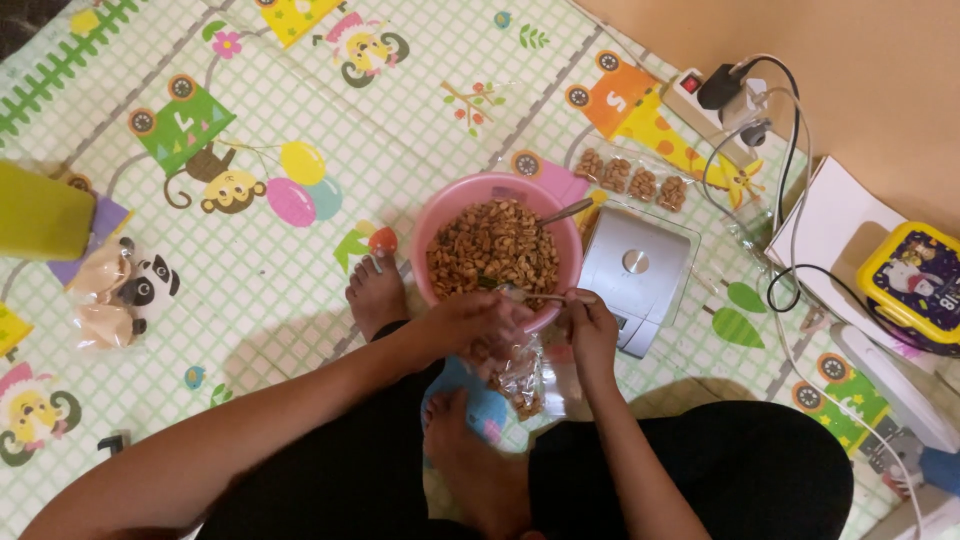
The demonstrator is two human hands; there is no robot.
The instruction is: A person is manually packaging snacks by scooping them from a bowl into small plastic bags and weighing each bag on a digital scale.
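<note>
**One head camera, looking down**

A single view from the person's head faces steeply down at the floor mat (pixel 300 120), near enough that arms and knees fill the lower edge. The bowl (pixel 497 190) sits near centre, the scale (pixel 636 275) right of it, the wall (pixel 800 40) at top right.

Patterned play mat (pixel 300 120) carries pink bowl (pixel 455 200), silver scale (pixel 636 275), filled snack packets (pixel 630 180), yellow-lidded box (pixel 912 282).

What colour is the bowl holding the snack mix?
Pink bowl, seen in the head view.
</note>
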